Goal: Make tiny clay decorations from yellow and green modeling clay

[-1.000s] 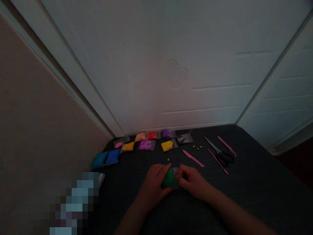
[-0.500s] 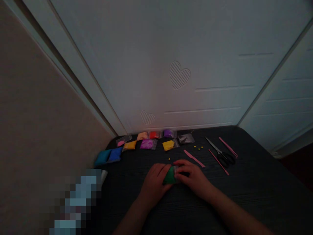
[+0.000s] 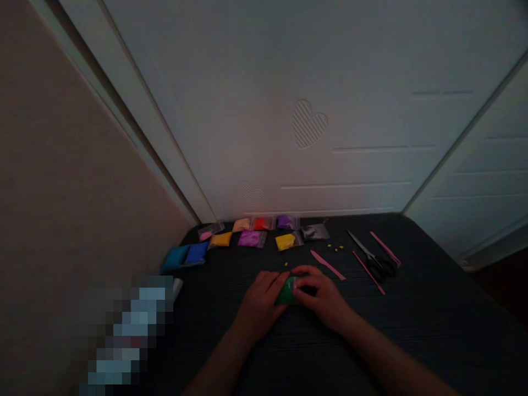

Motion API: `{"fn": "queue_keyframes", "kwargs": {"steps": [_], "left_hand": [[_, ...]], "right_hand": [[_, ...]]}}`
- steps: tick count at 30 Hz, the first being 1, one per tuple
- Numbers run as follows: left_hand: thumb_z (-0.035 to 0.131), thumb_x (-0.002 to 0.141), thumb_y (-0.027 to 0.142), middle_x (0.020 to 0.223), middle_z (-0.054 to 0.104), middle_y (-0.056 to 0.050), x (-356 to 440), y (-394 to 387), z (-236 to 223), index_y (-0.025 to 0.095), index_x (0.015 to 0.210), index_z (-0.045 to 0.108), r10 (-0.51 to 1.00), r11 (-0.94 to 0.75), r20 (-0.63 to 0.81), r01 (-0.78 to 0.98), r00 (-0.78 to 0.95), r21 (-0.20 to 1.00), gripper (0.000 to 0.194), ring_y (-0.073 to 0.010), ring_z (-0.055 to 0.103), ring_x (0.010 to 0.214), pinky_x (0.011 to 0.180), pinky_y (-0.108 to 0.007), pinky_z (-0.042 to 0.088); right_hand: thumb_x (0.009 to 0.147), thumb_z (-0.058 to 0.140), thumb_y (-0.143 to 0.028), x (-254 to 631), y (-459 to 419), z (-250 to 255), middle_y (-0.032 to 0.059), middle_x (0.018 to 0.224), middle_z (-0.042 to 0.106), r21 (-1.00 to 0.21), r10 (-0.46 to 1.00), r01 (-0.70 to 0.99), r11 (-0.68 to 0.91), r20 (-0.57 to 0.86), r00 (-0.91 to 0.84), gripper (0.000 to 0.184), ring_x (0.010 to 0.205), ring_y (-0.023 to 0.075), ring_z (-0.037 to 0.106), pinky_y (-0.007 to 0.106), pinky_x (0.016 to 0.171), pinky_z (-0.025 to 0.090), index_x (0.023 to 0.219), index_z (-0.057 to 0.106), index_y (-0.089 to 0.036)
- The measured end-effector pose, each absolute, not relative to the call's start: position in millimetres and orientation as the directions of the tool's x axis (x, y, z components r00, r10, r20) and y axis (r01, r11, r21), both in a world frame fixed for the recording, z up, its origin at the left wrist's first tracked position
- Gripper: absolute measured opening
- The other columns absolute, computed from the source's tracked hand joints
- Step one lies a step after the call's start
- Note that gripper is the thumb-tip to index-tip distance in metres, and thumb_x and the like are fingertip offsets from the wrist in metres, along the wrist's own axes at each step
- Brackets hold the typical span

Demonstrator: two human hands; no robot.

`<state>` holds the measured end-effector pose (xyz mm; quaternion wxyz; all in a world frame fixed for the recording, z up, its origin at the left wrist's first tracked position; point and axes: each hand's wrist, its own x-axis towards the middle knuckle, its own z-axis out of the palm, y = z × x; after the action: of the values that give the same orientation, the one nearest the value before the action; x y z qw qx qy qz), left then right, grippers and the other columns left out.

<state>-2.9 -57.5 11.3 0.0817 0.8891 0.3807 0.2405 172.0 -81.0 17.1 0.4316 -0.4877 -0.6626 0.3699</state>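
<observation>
Between my two hands is a small clear zip bag of green modelling clay [image 3: 285,292], low in the middle of the view. My left hand [image 3: 260,300] is closed on its left side, fingers over the top and thumb below. My right hand [image 3: 319,292] pinches the clear zip edge at the right. Just beyond the bag lies a tiny yellow bit [image 3: 286,264]. A pink plastic knife [image 3: 328,265] rests past my right hand, with several small yellow bits [image 3: 335,249] behind it.
Along the back edge of the dark table [image 3: 330,352] lie several bags of coloured clay, among them yellow [image 3: 285,242], purple [image 3: 249,238] and blue [image 3: 196,253]. Black-handled scissors [image 3: 373,258] lie at right between thin pink tools [image 3: 385,248]. A blurred-out object [image 3: 132,330] stands at left.
The view has shifted slightly. My right fingers have bent closer together on the zip edge of the green bag; the left hand keeps its grip.
</observation>
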Motion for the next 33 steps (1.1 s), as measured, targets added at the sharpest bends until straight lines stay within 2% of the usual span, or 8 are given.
{"fn": "queue_keyframes", "kwargs": {"steps": [14,20,27,33], "left_hand": [[0.058,0.068,0.015,0.100,0.054,-0.007,-3.4,-58.8,11.1,0.019,0.114,0.045,0.725,-0.687,0.384,0.648,0.572,0.330,0.047,-0.0211,0.048,0.091,0.080,-0.037,0.042],[0.059,0.069,0.019,0.100,0.054,-0.008,-1.7,-59.2,12.3,0.018,0.113,0.046,0.742,-0.669,0.391,0.637,0.545,0.382,0.046,-0.0206,0.048,0.091,0.080,-0.036,0.043],[0.060,0.068,0.022,0.097,0.055,-0.007,-1.5,-57.1,10.0,0.018,0.111,0.046,0.749,-0.661,0.429,0.619,0.505,0.425,0.045,-0.0198,0.048,0.090,0.079,-0.035,0.043],[0.058,0.070,0.022,0.100,0.053,-0.007,-3.8,-54.0,5.4,0.019,0.114,0.044,0.748,-0.663,0.408,0.618,0.523,0.422,0.047,-0.0207,0.047,0.091,0.080,-0.036,0.042]], "right_hand": [[0.070,0.058,-0.022,170.4,-82.3,21.4,0.0039,0.103,0.054,-0.919,0.966,0.308,0.245,0.207,-0.153,0.007,0.098,0.0163,0.051,0.033,0.087,0.039,0.074,0.064,-0.021],[0.072,0.055,-0.019,167.9,-82.6,25.1,0.0033,0.102,0.054,-0.919,0.966,0.310,0.245,0.204,-0.158,0.006,0.096,0.0148,0.051,0.031,0.087,0.038,0.074,0.060,-0.020],[0.073,0.055,-0.024,170.9,-79.7,21.1,0.0033,0.105,0.054,-0.925,0.968,0.296,0.237,0.200,-0.150,0.009,0.099,0.0160,0.050,0.034,0.089,0.037,0.080,0.061,-0.021],[0.071,0.058,-0.022,172.3,-76.8,20.5,0.0017,0.099,0.057,-0.924,0.963,0.295,0.244,0.195,-0.184,0.009,0.094,0.0140,0.053,0.029,0.086,0.039,0.079,0.063,-0.022]]}}
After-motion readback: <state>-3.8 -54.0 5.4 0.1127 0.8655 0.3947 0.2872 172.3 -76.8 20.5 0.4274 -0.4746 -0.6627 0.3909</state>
